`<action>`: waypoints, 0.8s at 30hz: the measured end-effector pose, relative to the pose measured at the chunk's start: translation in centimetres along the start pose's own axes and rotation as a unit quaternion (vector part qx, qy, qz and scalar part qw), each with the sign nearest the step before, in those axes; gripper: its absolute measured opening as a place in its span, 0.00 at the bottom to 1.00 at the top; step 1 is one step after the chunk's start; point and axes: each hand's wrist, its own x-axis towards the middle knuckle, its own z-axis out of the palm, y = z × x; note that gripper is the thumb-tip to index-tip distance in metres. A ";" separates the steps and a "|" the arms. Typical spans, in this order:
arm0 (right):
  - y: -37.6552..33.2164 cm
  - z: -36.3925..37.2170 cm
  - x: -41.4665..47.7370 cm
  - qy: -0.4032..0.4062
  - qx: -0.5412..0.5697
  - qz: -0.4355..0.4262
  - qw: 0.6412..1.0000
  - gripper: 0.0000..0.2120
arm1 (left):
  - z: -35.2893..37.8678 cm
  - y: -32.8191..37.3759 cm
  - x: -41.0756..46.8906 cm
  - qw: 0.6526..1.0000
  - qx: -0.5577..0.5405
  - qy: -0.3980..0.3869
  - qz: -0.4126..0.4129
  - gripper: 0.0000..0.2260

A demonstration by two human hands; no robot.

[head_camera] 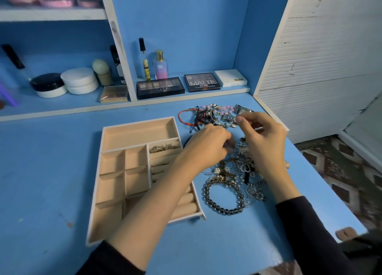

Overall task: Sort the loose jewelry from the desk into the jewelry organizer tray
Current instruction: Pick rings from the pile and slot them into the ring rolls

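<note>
A beige jewelry organizer tray [115, 192] lies on the blue desk, with two rings [163, 147] in its top ring-roll slot. To its right sprawls a tangled pile of loose jewelry [233, 171]: bead bracelets, chains, a dark bead bracelet [223, 198] in front, red cord bracelets [186, 117] and a metal watch [227, 117] at the back. My left hand [208, 142] reaches over the tray's right edge into the pile, fingers curled; what it holds is hidden. My right hand [260, 134] hovers over the pile, thumb and fingers pinching something small and silvery.
Eyeshadow palettes [160, 87], perfume bottles [160, 64] and cream jars [79, 80] stand on the shelf behind the desk. The desk's right edge [306, 157] drops to a patterned floor. A white slatted panel [310, 68] rises at the right.
</note>
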 end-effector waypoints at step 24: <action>0.0 0.1 -0.4 -0.019 0.009 -0.023 1.000 0.03 | -1.5 -1.9 0.3 0.999 0.019 -0.044 -0.004 0.07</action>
